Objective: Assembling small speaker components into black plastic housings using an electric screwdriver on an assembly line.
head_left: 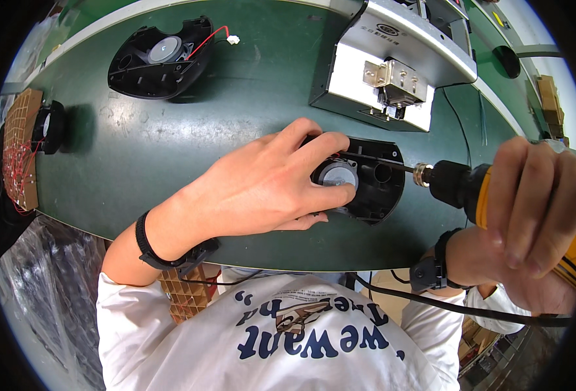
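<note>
A black plastic speaker housing (pixel 380 189) lies on the green bench in front of me, with a round grey-backed speaker (pixel 337 176) set in it. My left hand (pixel 281 173) grips the housing's left part, fingers curled over the speaker and its edge. In my right hand (pixel 529 202) is a yellow and black power screwdriver (pixel 460 184), held sideways. Its long thin bit (pixel 382 161) reaches left across the housing to near my left fingertips. Whether the tip touches a screw is hidden by those fingers.
Another black speaker housing (pixel 161 58) with a red wire and white connector (pixel 234 40) lies at the far left. A metal screw-feeding machine (pixel 392 65) stands at the back right. A cardboard divider box (pixel 24 150) with red-wired speakers sits at the left edge. A black cable (pixel 457 309) crosses below my right wrist.
</note>
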The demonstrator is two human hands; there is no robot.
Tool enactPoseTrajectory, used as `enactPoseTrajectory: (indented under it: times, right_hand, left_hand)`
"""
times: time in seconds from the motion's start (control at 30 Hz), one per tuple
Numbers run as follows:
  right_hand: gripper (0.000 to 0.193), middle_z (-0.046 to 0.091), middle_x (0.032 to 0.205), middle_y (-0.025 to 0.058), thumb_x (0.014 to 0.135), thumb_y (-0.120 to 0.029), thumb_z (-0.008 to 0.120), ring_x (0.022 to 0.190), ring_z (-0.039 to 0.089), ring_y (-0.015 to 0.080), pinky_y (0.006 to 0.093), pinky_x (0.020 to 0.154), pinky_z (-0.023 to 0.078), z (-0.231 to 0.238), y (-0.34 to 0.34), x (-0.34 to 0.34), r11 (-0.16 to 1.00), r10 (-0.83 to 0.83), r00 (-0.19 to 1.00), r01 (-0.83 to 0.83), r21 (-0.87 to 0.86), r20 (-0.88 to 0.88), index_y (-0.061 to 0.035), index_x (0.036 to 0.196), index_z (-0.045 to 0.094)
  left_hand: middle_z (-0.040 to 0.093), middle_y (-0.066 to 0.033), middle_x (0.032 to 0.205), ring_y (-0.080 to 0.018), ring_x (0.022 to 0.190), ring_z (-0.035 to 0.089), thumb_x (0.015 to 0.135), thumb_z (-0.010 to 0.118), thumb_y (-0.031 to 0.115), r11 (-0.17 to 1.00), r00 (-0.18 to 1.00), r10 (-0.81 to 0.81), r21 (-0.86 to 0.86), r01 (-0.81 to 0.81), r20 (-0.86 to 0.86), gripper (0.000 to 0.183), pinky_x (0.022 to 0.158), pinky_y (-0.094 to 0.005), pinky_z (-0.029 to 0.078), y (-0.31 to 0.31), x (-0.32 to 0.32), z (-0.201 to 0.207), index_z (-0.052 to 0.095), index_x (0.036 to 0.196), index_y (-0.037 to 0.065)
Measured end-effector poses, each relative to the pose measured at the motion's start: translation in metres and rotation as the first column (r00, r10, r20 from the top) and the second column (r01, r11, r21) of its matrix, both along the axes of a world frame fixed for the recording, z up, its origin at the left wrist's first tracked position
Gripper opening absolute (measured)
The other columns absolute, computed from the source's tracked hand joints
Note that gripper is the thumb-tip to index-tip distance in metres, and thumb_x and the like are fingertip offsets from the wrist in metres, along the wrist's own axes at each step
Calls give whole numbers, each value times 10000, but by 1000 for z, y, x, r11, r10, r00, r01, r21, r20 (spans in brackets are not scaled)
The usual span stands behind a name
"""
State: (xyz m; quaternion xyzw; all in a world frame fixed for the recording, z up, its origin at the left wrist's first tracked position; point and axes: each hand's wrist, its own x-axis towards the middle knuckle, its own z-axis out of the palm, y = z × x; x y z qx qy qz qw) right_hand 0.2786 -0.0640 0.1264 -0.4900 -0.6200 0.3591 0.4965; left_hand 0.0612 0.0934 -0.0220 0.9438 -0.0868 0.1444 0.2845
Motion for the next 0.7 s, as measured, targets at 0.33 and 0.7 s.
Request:
enactPoseTrajectory:
  times: [0.33, 0.7]
  right_hand:
    - [570, 544, 822, -10, 965, -261, 737, 614, 501, 85, 259, 614, 428, -24, -35, -4, 965, -235, 965, 246, 93, -114, -34, 1379, 417]
    - [431, 540, 1046, 139, 936, -131, 674, 523, 498, 82, 262, 536, 464, -89, -55, -11, 925, -370, 921, 378, 49, -124, 30, 1289, 487]
  left_hand:
    - [579, -117, 1312, -318, 1126, 593, 705, 896, 268, 1000, 999, 17, -18, -16, 32, 462, 814, -426, 589, 1, -1, -6, 697, 1117, 199]
    - [682, -145, 1183, -346, 1026, 669, 707, 856, 95, 941, 985, 172, -291, -173, -29, 303, 853, -433, 565, -14, 7, 4, 712, 969, 46]
